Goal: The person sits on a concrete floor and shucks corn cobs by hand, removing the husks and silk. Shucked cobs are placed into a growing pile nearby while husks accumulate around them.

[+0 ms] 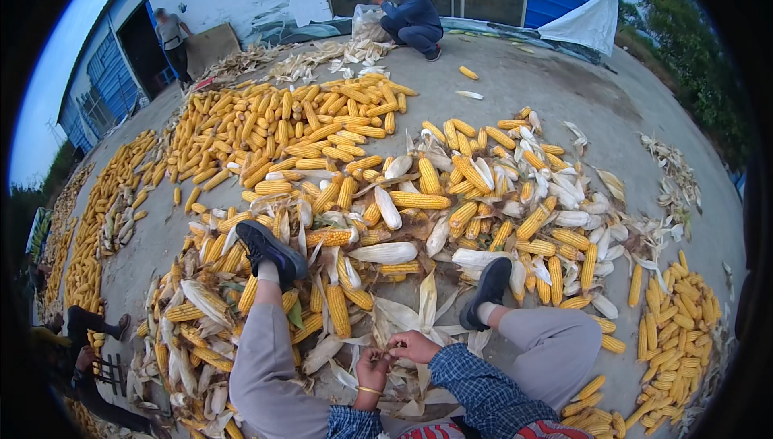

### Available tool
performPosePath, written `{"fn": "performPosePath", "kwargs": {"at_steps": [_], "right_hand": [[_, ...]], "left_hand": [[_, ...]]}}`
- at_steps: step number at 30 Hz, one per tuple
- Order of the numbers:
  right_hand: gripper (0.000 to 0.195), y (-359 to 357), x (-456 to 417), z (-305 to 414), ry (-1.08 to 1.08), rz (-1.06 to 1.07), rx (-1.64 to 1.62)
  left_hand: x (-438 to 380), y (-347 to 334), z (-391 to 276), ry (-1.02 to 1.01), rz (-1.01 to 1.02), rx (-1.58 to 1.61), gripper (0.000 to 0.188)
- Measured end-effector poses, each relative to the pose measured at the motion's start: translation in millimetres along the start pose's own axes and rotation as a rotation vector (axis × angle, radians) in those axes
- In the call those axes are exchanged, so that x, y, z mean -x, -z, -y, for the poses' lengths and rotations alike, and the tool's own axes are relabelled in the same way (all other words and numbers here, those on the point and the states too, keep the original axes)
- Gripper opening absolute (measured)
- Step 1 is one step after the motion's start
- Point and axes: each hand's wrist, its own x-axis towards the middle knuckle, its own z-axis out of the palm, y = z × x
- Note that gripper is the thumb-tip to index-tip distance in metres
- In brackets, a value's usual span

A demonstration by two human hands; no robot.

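My left hand (371, 374), with a yellow band at the wrist, is close to my right hand (414, 346) between my knees. The fingertips of both meet at a small brownish bit, too small to identify; it may be husk or silk. Pale dry corn husks (427, 306) spread just beyond and beneath the hands. An ear of yellow corn (338, 311) lies beyond my left hand. Around my shoes sits a heap of corn ears, some bare, others such as this one (384, 252) wrapped in white husk.
A large pile of bare corn (272, 119) lies beyond, another pile (679, 324) at the right. One person (413, 13) squats by a sack (369, 23); another person (172, 40) stands near the doorway. Part of a further person (90, 366) shows at lower left, beside a small rack-like object (110, 372).
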Motion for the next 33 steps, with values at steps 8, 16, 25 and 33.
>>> {"fn": "performPosePath", "kwargs": {"at_steps": [8, 16, 25, 33], "right_hand": [[0.014, 1.6, -1.6, -2.2, -0.030, 0.016, -0.159], [0.016, -2.6, -4.1, -6.9, -0.018, -0.007, -0.266], [0.017, -1.1, -2.9, -5.4, -0.033, -0.021, -0.239], [0.017, -0.3, -4.2, -9.9, -0.035, -0.028, -0.218]], "left_hand": [[1.2, -2.6, -1.4, -0.007, 0.000, -0.001, 0.008], [1.4, -0.8, -0.8, -0.002, 0.026, 0.032, 0.009], [4.1, -4.0, -7.6, -0.003, 0.005, 0.022, 0.009], [3.1, -5.9, -6.9, -0.005, 0.015, 0.017, 0.010]]}}
